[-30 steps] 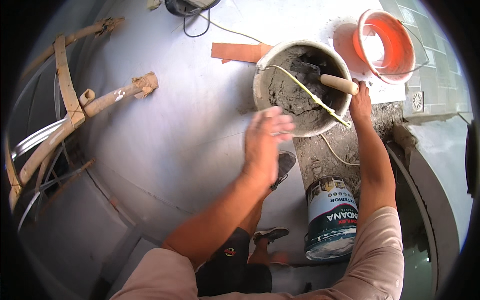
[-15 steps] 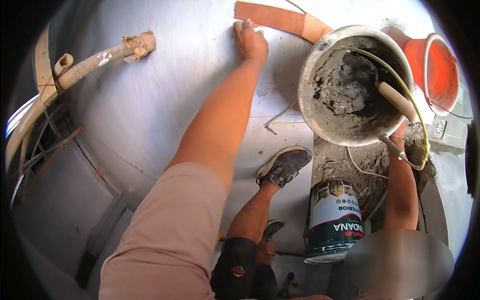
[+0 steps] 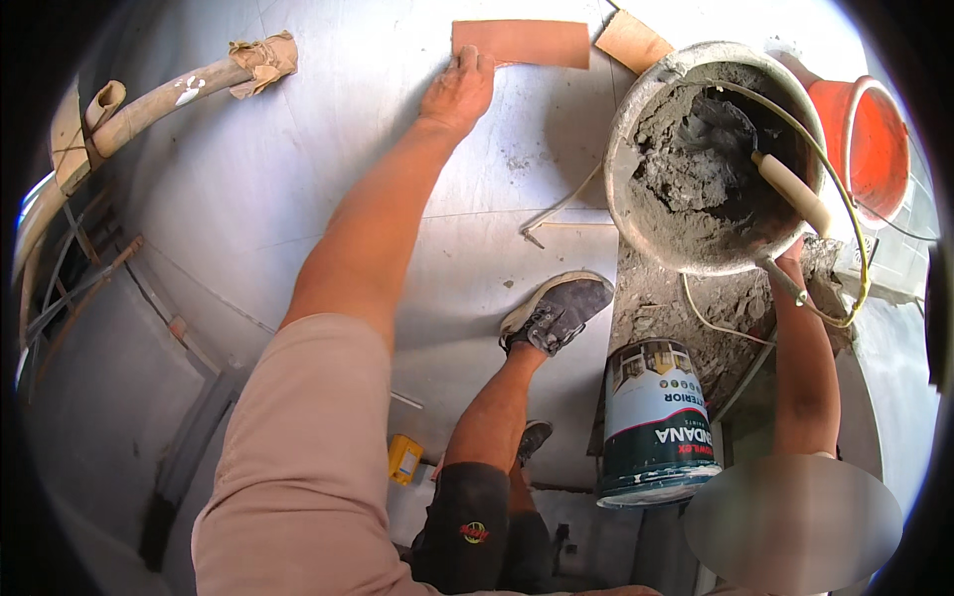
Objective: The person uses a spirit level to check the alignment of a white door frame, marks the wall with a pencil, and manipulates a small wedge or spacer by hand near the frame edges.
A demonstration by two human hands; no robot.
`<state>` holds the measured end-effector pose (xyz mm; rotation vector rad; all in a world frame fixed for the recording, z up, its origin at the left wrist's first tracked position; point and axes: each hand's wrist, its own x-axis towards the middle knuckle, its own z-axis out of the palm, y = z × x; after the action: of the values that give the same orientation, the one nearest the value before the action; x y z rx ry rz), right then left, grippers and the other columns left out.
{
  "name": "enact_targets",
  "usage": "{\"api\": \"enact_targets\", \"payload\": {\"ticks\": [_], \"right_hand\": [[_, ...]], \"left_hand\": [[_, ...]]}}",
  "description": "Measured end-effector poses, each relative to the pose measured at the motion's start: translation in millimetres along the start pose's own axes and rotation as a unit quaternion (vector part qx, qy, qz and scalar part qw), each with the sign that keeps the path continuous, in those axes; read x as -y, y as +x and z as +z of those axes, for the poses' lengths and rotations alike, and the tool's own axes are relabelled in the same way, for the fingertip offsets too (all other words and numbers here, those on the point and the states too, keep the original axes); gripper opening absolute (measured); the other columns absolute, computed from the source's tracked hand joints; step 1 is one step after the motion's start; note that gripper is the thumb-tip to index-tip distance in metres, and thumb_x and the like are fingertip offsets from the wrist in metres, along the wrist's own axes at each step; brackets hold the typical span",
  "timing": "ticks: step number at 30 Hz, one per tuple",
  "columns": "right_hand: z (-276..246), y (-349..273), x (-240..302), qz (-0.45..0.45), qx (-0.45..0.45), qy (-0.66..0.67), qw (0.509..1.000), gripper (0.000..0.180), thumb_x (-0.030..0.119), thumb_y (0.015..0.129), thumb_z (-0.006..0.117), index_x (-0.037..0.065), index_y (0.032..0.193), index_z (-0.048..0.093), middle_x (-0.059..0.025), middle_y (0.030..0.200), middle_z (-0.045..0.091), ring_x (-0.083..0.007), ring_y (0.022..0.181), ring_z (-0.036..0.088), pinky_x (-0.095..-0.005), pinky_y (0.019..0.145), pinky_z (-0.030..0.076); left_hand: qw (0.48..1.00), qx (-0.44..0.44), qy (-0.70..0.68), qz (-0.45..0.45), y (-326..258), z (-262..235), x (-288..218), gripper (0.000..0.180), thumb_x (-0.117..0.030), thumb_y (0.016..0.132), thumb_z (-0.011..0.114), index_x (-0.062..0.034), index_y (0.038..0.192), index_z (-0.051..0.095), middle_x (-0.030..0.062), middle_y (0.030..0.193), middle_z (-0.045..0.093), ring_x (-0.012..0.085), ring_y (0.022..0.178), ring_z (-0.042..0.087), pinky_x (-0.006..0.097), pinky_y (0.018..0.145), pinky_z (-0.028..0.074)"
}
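Note:
At the upper middle, my left hand [image 3: 459, 94] pinches the lower left edge of a flat reddish-brown rectangular strip [image 3: 542, 45]. A shorter light-brown piece [image 3: 633, 42] lies apart from it, beside the bucket. The round bucket [image 3: 624, 204] holds wet grey mortar [image 3: 681, 169], and its rim is crusted. A trowel with a pale handle [image 3: 795, 195] rests in it, blade sunk in the mortar. My right hand [image 3: 791, 254] is at the bucket's lower right side; its fingers are hidden behind the bucket and handle.
An orange bucket [image 3: 880, 149] stands at the right. Below the mortar bucket are rubble [image 3: 656, 313] and a paint can [image 3: 658, 427]. My shod foot [image 3: 561, 310] is on the pale floor. Bamboo poles [image 3: 169, 104] lean at the left; a yellow box [image 3: 403, 459] sits low down.
My left hand has moved left with the brown strip, opening a gap between it and the light-brown piece. My right hand stays by the bucket.

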<state>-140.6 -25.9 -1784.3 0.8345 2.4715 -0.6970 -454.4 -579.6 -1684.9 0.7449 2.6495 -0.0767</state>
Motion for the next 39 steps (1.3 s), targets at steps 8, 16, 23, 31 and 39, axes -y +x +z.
{"api": "enact_targets", "payload": {"ticks": [8, 16, 23, 31, 39], "right_hand": [[-31, -98, 123, -0.113, -0.243, -0.085, 0.96, 0.048, 0.025, 0.091, 0.065, 0.001, 0.131, 0.05, -0.0134, 0.1, 0.062, -0.0246, 0.095, 0.056, -0.0402, 0.083, 0.05], [-109, -278, 317, 0.092, 0.059, 0.514, 0.851, 0.055, 0.002, 0.095, 0.06, 0.004, 0.147, 0.045, -0.0111, 0.116, 0.062, -0.0172, 0.083, 0.065, -0.0284, 0.069, 0.055], [-262, -371, 403, -0.048, 0.127, 0.535, 0.834, 0.069, 0.002, 0.087, 0.072, 0.012, 0.149, 0.045, -0.0094, 0.133, 0.055, -0.0164, 0.106, 0.06, -0.0307, 0.085, 0.054], [-371, -475, 388, 0.064, 0.066, 0.59, 0.802, 0.013, 0.006, 0.09, 0.073, -0.002, 0.098, 0.067, -0.0036, 0.075, 0.067, -0.0081, 0.061, 0.059, -0.024, 0.056, 0.049], [-453, -659, 384, -0.01, -0.019, 0.67, 0.742, 0.014, 0.001, 0.089, 0.069, -0.002, 0.099, 0.061, -0.0075, 0.082, 0.069, -0.0097, 0.063, 0.063, -0.0236, 0.057, 0.051]], "left_hand": [[0.99, -0.049, -0.066, -0.116, -73, -68, 7, 0.017, -0.01, 0.098, 0.048, 0.0013, 0.093, 0.06, 0.0182, 0.092, 0.064, 0.0307, 0.088, 0.069, 0.043, 0.075, 0.058], [0.495, 0.212, -0.769, -0.345, -197, -249, -82, 0.019, -0.01, 0.099, 0.05, 0.0038, 0.1, 0.062, 0.0077, 0.076, 0.062, 0.0121, 0.051, 0.049, 0.026, 0.05, 0.039], [0.202, 0.412, -0.837, -0.3, -262, -354, -160, 0.027, -0.01, 0.097, 0.053, 0.0063, 0.116, 0.062, 0.0042, 0.075, 0.061, 0.0052, 0.049, 0.043, 0.022, 0.049, 0.034], [0.332, 0.405, -0.827, -0.204, -328, -474, -240, 0.041, -0.03, 0.101, 0.056, 0.0048, 0.123, 0.057, 0.0144, 0.1, 0.067, 0.0203, 0.075, 0.065, 0.03, 0.065, 0.052], [0.628, 0.291, -0.72, 0.055, -432, -584, -304, 0.014, -0.01, 0.095, 0.063, 0.0032, 0.099, 0.066, 0.0078, 0.084, 0.07, 0.0118, 0.072, 0.064, 0.026, 0.068, 0.052]]}}
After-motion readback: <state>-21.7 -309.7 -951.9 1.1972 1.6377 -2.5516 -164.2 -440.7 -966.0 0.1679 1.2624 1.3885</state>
